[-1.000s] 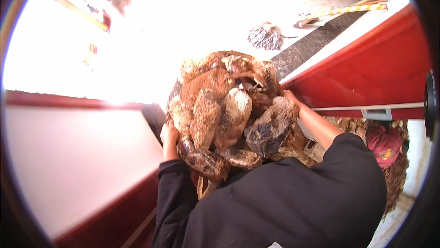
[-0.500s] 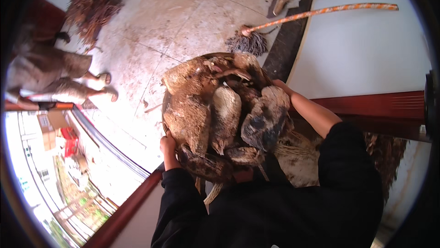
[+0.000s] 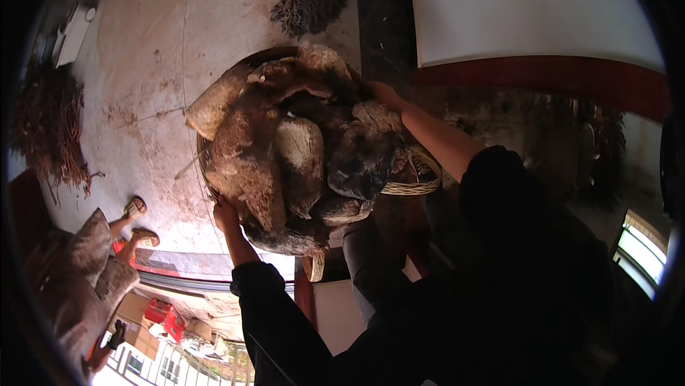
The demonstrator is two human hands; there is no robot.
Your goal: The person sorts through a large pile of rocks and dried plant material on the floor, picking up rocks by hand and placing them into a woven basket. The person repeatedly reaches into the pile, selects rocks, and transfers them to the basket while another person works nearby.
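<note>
Chunks (image 3: pixel 299 161), rough brn & blk, heaped in basket (image 3: pixel 267 55), L fingers (image 3: pixel 220 209) & R fingers (image 3: pixel 378 90) clutching it.

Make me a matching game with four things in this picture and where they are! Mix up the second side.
1. round brown basket
2. dark stringy mop head
3. bundle of dry brown fronds
4. bright red boxy object

A. near the picture's left edge
B. beside brown cardboard, lower left
C. on the floor, at the top
D. between the left hand and right hand

Pairs: 1-D; 2-C; 3-A; 4-B
</note>
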